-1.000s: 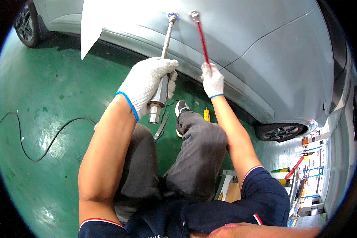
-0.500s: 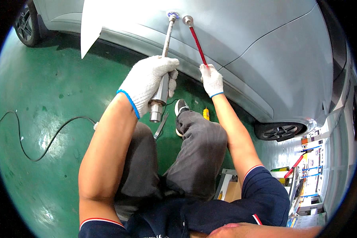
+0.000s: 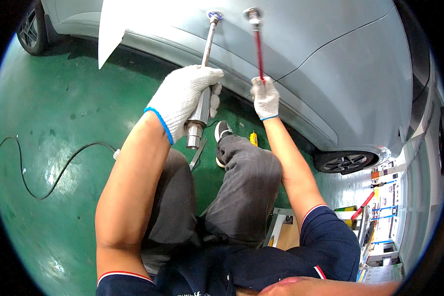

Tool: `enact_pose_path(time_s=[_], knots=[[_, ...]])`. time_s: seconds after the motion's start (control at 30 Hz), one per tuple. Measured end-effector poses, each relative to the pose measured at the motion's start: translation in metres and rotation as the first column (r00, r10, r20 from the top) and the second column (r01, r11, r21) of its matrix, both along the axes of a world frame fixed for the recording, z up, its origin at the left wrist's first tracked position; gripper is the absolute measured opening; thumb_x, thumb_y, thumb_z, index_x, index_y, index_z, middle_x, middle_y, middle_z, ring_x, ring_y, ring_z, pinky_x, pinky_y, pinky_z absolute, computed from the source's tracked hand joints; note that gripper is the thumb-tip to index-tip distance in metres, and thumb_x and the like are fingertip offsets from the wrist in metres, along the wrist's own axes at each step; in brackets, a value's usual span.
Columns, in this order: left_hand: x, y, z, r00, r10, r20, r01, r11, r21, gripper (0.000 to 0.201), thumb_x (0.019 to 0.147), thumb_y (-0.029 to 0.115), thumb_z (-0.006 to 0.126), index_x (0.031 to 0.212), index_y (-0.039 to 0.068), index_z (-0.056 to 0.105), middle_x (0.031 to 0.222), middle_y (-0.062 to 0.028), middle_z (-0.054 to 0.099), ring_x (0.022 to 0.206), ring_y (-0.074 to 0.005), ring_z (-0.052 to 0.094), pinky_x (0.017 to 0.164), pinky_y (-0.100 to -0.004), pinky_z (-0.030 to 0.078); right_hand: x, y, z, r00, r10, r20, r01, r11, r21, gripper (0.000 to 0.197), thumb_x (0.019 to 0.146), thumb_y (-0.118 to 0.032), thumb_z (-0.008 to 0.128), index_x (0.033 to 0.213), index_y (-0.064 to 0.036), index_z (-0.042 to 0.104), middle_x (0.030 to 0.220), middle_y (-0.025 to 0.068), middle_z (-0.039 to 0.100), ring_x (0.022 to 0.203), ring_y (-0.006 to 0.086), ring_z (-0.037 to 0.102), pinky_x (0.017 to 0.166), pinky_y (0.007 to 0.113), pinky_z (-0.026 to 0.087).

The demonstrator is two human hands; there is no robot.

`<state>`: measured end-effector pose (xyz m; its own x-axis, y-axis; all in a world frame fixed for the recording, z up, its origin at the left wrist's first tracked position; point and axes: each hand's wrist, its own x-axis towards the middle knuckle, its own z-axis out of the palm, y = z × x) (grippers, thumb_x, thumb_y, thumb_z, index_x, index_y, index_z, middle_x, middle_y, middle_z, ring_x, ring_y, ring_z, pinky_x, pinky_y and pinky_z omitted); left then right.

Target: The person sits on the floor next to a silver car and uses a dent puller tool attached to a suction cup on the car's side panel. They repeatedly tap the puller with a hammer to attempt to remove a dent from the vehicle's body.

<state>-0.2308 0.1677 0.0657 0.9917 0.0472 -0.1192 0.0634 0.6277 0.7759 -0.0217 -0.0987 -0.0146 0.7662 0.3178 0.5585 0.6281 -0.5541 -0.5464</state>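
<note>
My left hand (image 3: pixel 182 93), in a white knitted glove, is wrapped round the metal weight of a slide hammer dent puller (image 3: pixel 209 47). Its thin rod runs up to a blue tab (image 3: pixel 215 16) on the silver-grey car's side panel (image 3: pixel 325 74). In my gloved right hand (image 3: pixel 265 98) is the end of a red-handled hammer (image 3: pixel 259 54). The round metal hammer head is slightly blurred and lies right of the blue tab, over the panel; whether it touches cannot be made out.
A white pointed sheet (image 3: pixel 114 34) hangs before the car at upper left. A black cable (image 3: pixel 66 167) curls across the green floor (image 3: pixel 44 123). Near my shoe lies a yellow tool (image 3: pixel 253 138). A rack with tools (image 3: pixel 365 207) stands at lower right, behind the car's wheel (image 3: pixel 344 162).
The hammer head has swung right, away from the blue tab, and its handle is now nearly upright in the picture. My left hand and the slide hammer have barely moved.
</note>
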Motion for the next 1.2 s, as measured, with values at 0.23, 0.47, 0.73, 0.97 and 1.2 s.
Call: enact_pose_path(time_s=[0.23, 0.47, 0.73, 0.97, 1.2], knots=[[0.003, 0.000, 0.001, 1.000, 0.002, 0.029, -0.003, 1.000, 0.026, 0.019, 0.099, 0.024, 0.071, 0.093, 0.008, 0.062, 0.078, -0.0038, 0.065, 0.053, -0.0138, 0.061, 0.047, -0.0283, 0.050, 0.008, -0.003, -0.003, 1.000, 0.010, -0.009, -0.009, 0.994, 0.111, 0.039, 0.108, -0.047, 0.061, 0.100, -0.0092, 0.066, 0.067, 0.0042, 0.063, 0.063, 0.0156, 0.064, 0.063, 0.034, 0.052], [-0.001, -0.005, 0.001, 1.000, 0.020, 0.005, -0.020, 0.999, 0.041, 0.021, 0.099, 0.026, 0.070, 0.092, 0.008, 0.062, 0.076, -0.0033, 0.065, 0.053, -0.0136, 0.060, 0.048, -0.0283, 0.049, 0.004, -0.003, -0.002, 1.000, -0.024, 0.002, 0.024, 0.997, 0.069, 0.039, 0.107, -0.047, 0.061, 0.104, -0.0094, 0.066, 0.066, 0.0083, 0.063, 0.063, 0.0229, 0.067, 0.062, 0.037, 0.052], [0.011, -0.012, 0.001, 1.000, 0.024, 0.004, -0.024, 0.998, 0.060, 0.016, 0.103, 0.019, 0.064, 0.098, 0.005, 0.059, 0.076, -0.0063, 0.061, 0.054, -0.0150, 0.057, 0.049, -0.0284, 0.048, -0.006, -0.002, -0.006, 1.000, -0.012, 0.022, 0.016, 0.978, -0.210, 0.062, 0.104, -0.070, 0.046, 0.103, -0.0114, 0.068, 0.089, 0.0199, 0.072, 0.089, 0.0422, 0.072, 0.078, 0.050, 0.057], [0.025, 0.027, -0.004, 0.990, -0.142, 0.027, 0.144, 0.985, -0.099, 0.019, 0.108, 0.017, 0.054, 0.118, 0.000, 0.058, 0.088, -0.0079, 0.061, 0.063, -0.0165, 0.056, 0.051, -0.0303, 0.048, -0.008, 0.048, 0.007, 0.999, 0.035, 0.033, -0.025, 0.968, -0.250, 0.057, 0.102, -0.065, 0.053, 0.098, -0.0094, 0.065, 0.084, 0.0141, 0.070, 0.084, 0.0365, 0.072, 0.074, 0.047, 0.056], [0.010, -0.001, 0.000, 0.987, -0.159, 0.026, 0.161, 0.981, -0.108, 0.023, 0.109, 0.018, 0.053, 0.122, -0.001, 0.055, 0.090, -0.0081, 0.060, 0.066, -0.0163, 0.054, 0.051, -0.0313, 0.047, 0.007, 0.017, 0.000, 0.971, -0.065, -0.231, 0.043, 0.994, -0.099, 0.057, 0.104, -0.063, 0.052, 0.104, -0.0089, 0.067, 0.084, 0.0162, 0.071, 0.086, 0.0369, 0.072, 0.079, 0.048, 0.054]])
